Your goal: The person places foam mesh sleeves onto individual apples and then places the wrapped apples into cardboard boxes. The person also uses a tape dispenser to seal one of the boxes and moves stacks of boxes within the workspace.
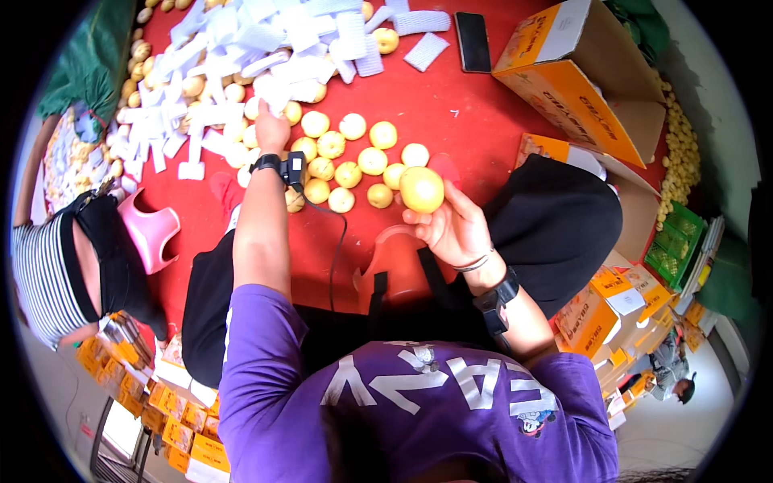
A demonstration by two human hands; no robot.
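A round yellow fruit (421, 189) rests in my right hand (454, 230), held up by the fingers over the red floor covering. My left hand (272, 128) reaches to the near edge of a pile of white foam net sleeves (241, 36); its fingertips are at a bright white sleeve, and whether they grip it cannot be told. Between my hands several loose yellow fruits (372, 160) lie on the red covering (416, 96). More fruits (193, 86) show among and under the sleeves.
A dark phone (473, 42) lies at the top. Open cardboard boxes (567, 115) stand on the right, with a green crate (675, 244) beyond. An orange-red stool (395, 265) is between my legs. Another person (54, 265) is by a pink stool (154, 232) at left. A black cable hangs from my left wrist.
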